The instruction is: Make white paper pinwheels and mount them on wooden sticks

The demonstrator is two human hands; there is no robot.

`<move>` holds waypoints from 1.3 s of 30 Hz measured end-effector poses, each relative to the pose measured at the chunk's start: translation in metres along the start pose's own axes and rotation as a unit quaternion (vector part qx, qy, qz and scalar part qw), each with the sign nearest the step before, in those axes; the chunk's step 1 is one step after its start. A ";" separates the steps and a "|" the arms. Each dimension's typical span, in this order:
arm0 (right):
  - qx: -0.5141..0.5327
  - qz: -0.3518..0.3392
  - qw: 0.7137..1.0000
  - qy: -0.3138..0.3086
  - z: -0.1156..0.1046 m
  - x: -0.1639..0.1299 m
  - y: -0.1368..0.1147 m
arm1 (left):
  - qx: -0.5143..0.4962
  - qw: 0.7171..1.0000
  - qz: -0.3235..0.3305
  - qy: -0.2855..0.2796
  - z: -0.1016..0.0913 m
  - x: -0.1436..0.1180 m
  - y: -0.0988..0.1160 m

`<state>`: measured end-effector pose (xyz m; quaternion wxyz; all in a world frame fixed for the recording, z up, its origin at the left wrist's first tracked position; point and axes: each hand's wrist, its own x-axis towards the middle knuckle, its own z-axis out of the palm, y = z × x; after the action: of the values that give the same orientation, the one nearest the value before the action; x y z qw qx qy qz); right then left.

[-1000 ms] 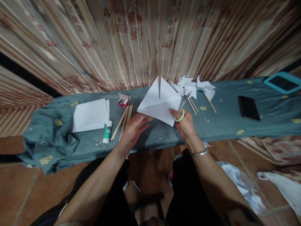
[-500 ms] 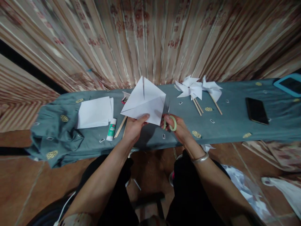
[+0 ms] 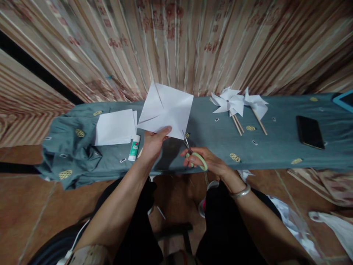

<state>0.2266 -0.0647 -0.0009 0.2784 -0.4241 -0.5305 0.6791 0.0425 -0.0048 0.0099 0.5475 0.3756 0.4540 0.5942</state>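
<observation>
A: Item one, furthest left of your fingers: a stack of white sheets [image 3: 115,127] on the desk [image 3: 275,147], with a glue stick [image 3: 134,147] just beside your left hand [image 3: 153,143].

B: And that hand?

A: Your fingers pinch the near edge of the paper square [image 3: 167,110], thumb on top, holding it tilted above the desk. Slits already run in from its corners.

B: Item to the right?

A: Your right hand [image 3: 205,162], fingers curled through the green loops of the scissors [image 3: 193,154]; blades slightly parted, tips at the square's near right corner.

B: Further right?

A: Two finished pinwheels [image 3: 238,103] on sticks, then a dark phone [image 3: 309,131], well apart from your fingers.

B: Risk?

A: With only one edge pinched the sheet may sag or twist, so a cut could wander or run past the centre.

B: Change from half a second ago?

A: The square has turned; then the scissors stood beside its right edge, now they sit lower, at the corner.
</observation>
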 end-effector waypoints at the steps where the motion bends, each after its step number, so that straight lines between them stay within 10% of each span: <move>1: -0.001 0.000 1.000 0.001 0.000 0.000 0.000 | 0.002 1.000 -0.002 -0.003 0.000 -0.001 0.000; 39: -0.015 -0.005 1.000 0.006 0.001 0.002 -0.001 | 0.008 0.999 -0.044 0.014 0.005 -0.007 0.000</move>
<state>0.2246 -0.0637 0.0001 0.2790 -0.4297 -0.5413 0.6667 0.0480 -0.0110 0.0119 0.5636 0.3509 0.4829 0.5710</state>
